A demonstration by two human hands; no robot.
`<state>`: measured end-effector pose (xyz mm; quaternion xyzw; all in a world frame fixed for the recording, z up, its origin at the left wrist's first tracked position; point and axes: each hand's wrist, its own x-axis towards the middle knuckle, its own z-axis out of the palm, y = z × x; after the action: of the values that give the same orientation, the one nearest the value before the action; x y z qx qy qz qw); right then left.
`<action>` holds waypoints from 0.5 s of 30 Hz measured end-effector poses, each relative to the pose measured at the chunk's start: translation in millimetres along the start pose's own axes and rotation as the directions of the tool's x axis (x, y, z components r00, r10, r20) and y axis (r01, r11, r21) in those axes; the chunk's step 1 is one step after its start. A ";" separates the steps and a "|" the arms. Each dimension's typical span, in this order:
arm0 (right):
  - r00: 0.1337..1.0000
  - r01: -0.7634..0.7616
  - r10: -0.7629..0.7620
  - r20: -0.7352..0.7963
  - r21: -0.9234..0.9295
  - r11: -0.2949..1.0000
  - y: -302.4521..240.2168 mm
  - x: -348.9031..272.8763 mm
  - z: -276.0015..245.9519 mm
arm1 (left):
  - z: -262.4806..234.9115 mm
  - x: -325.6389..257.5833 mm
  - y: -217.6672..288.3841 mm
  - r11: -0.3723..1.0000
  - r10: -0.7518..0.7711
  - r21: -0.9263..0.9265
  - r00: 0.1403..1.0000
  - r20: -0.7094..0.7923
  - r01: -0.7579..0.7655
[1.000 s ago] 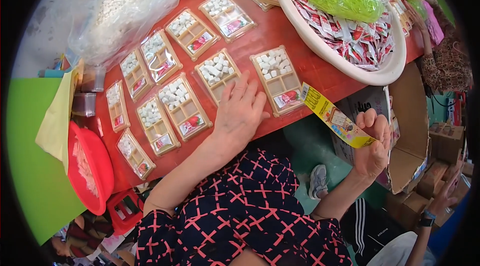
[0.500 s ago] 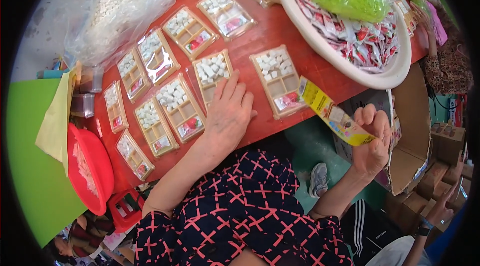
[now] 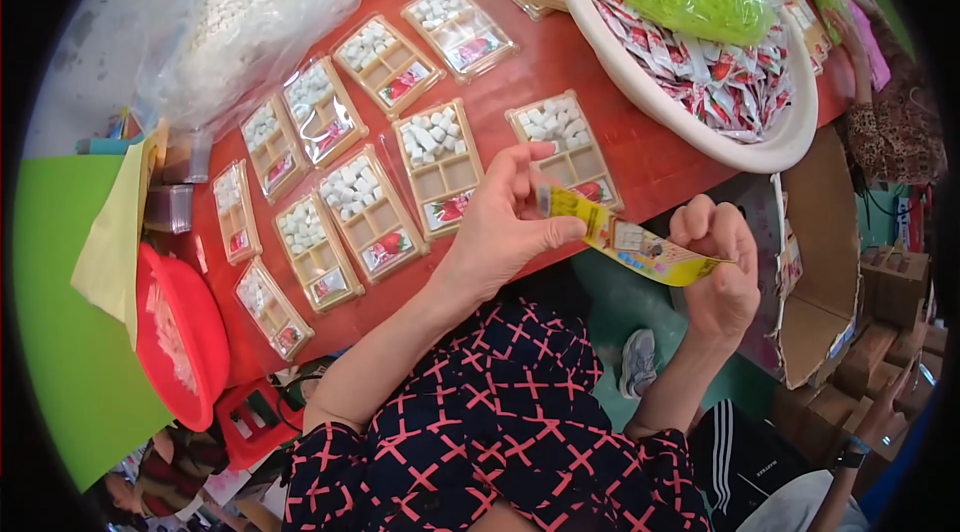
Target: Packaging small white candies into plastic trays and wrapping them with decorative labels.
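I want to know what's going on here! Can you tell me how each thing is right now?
Left hand: fingers pinching the strip's end.
Right hand: closed on the strip.
Yellow strip: held above the table edge.
Tray near the left hand: open, partly filled.
White bowl: heaped with sachets.
Red basin: holds white pieces.

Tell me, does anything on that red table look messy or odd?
Mostly tidy. The compartment trays lie at slightly different angles, some only partly filled with white pieces. Both hands, left hand and right hand, hold a yellow packet strip off the table's edge. Nothing looks spilled.
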<state>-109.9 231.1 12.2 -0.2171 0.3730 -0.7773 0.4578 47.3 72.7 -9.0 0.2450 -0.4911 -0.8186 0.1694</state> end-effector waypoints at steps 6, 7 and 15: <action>0.985 -0.102 0.081 -0.151 -0.137 0.985 16.5 21.5 -20.7 | -1.8 -3.9 -6.5 0.979 -0.042 0.186 0.971 -0.235 0.088; 0.972 -0.139 0.097 -0.215 -0.190 0.972 21.3 27.5 -25.9 | -2.7 -2.5 -9.0 0.984 0.002 0.174 0.977 -0.215 0.036; 0.934 -0.234 -0.026 -0.357 -0.663 0.711 49.3 66.4 -41.8 | 1.4 9.4 -10.8 0.959 0.030 0.274 0.931 -0.363 0.076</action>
<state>-143.5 174.1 -52.6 -0.2137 0.7224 -0.5775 0.3145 38.3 73.8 -20.3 0.4198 -0.5603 -0.6822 0.2109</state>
